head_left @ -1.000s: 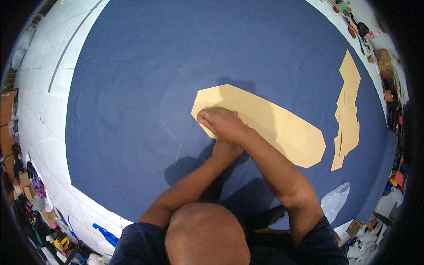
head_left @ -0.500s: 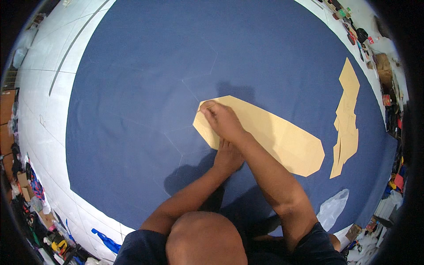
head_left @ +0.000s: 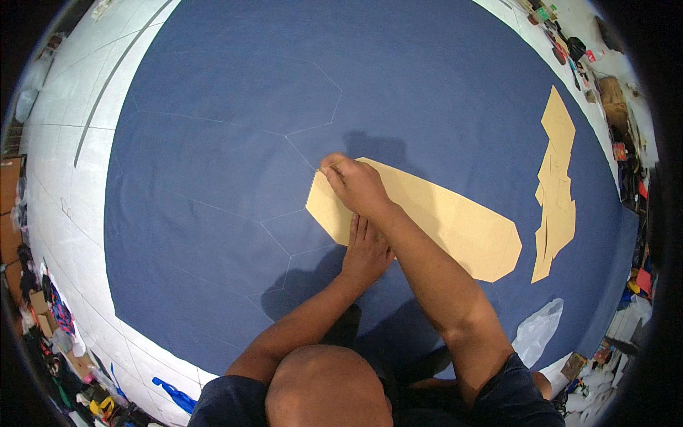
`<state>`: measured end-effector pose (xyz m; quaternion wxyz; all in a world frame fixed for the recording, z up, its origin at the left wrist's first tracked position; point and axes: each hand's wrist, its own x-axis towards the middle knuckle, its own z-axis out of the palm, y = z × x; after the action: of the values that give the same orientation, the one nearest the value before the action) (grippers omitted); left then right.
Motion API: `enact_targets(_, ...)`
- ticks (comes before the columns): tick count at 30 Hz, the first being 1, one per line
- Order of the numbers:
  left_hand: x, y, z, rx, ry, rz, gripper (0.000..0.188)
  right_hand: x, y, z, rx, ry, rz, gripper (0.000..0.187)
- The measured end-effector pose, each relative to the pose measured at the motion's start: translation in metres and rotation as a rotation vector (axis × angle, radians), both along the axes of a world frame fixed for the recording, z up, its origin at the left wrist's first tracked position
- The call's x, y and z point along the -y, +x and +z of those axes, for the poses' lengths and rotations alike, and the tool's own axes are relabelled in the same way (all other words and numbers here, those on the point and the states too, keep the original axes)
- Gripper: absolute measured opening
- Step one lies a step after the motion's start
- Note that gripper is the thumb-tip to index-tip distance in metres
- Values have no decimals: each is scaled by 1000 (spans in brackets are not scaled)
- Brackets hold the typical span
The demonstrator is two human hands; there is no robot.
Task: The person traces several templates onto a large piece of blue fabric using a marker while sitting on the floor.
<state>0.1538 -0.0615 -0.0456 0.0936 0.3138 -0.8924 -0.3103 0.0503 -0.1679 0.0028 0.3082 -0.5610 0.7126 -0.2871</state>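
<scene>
A long, many-sided tan cardboard pattern (head_left: 455, 220) lies flat on a wide sheet of dark blue cloth (head_left: 213, 156). My left hand (head_left: 367, 245) rests on the pattern's near edge, fingers stretched out and pressing down. Crossing above it, my right hand (head_left: 356, 185) pinches a slim pen-like stick (head_left: 331, 165) at the pattern's upper left corner. Its tip is too small to make out clearly. Thin pale lines run over the cloth to the left, forming angular outlines that meet the pattern's left end.
More tan cardboard pieces (head_left: 557, 192) lie overlapped on the right of the cloth. A clear plastic bag (head_left: 538, 333) sits at the lower right. White floor (head_left: 71, 185) borders the cloth, with a blue item (head_left: 174, 395) at lower left and clutter along both sides.
My right hand has shifted slightly up and left with the pen-like stick, toward the pattern's upper left corner. My left hand stays on the pattern. The whole view has shifted a little.
</scene>
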Motion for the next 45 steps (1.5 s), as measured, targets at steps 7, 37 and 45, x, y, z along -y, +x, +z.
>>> enact_targets(7, -1, 2, -2, -31, -5, 10, 72, 4, 2, 2, -69, -53, 41, 22)
enact_targets(37, 0, -2, 4, -16, -52, 38, 55, -27, -43, -2, 32, -54, -267, 27)
enact_targets(45, 3, -8, 18, 78, -123, 23, 59, -22, -41, 3, -86, -22, -176, 24)
